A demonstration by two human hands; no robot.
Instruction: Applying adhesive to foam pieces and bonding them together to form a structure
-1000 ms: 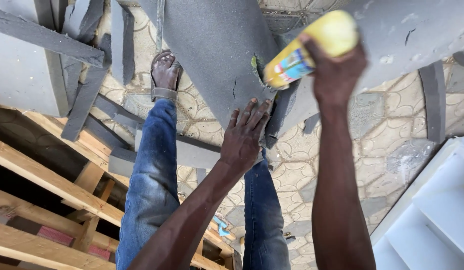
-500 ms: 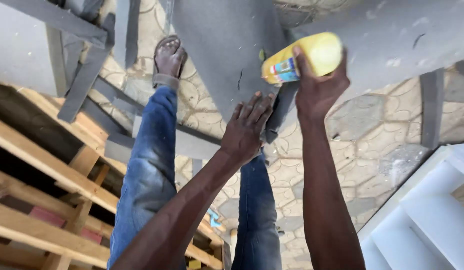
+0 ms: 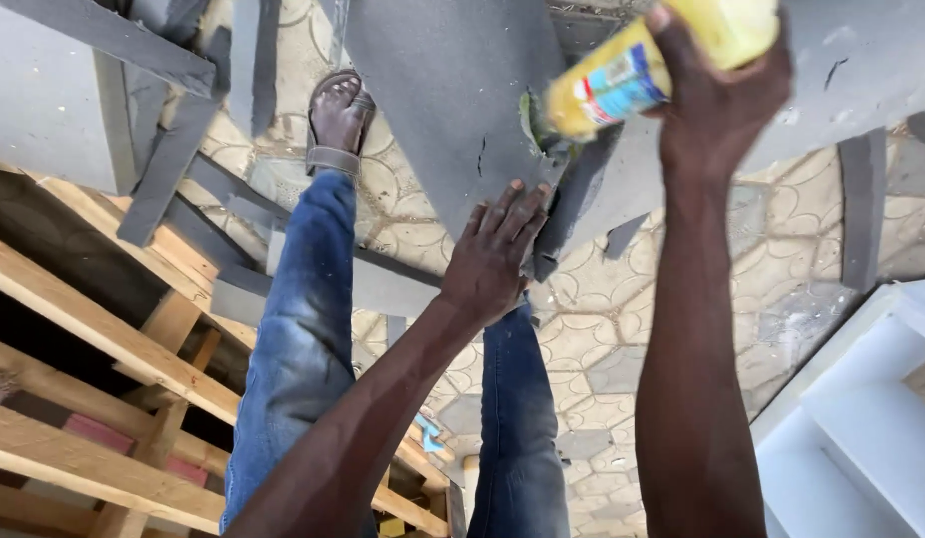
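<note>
Yellow bottle (image 3: 661, 60): clenched in the right hand (image 3: 721, 95), high at the upper right; long axis tilted, its nozzle end pointing down and left onto the corner of the grey board (image 3: 452, 90). A smear of yellowish paste shows at that corner.

Left hand (image 3: 492, 259): released, holding nothing; fingers spread flat against the board's lower edge, just below the nozzle. It is the hand nearer the board.

Surroundings: wooden frame (image 3: 94, 329) at left, patterned paving (image 3: 602, 339) underfoot, white shelf unit (image 3: 861, 418) at right.
</note>
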